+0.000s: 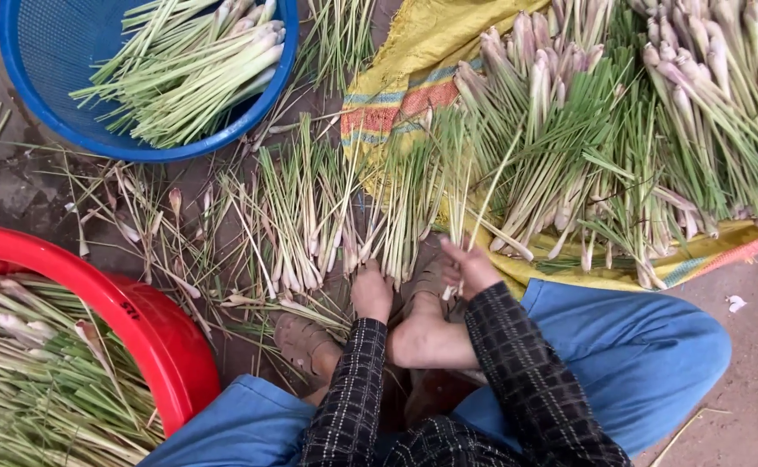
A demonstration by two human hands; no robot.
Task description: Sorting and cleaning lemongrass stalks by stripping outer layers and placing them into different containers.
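A produce-sorting spot on a bare dirt floor: lemongrass heaps on a yellow sack at two o'clock, blue basket at eleven, red tub at eight.

Soft even daylight, no hard shadows, no glare — slightly soft focus, faint blur at the edges

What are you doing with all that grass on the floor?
A person sits on the ground among long green lemongrass stalks. The right hand grips a few stalks from the loose bunch in front of the feet, and the left hand rests on stalks beside it. A big heap lies on a yellow sack. A blue basket holds trimmed stalks, and a red tub holds leafy pieces.
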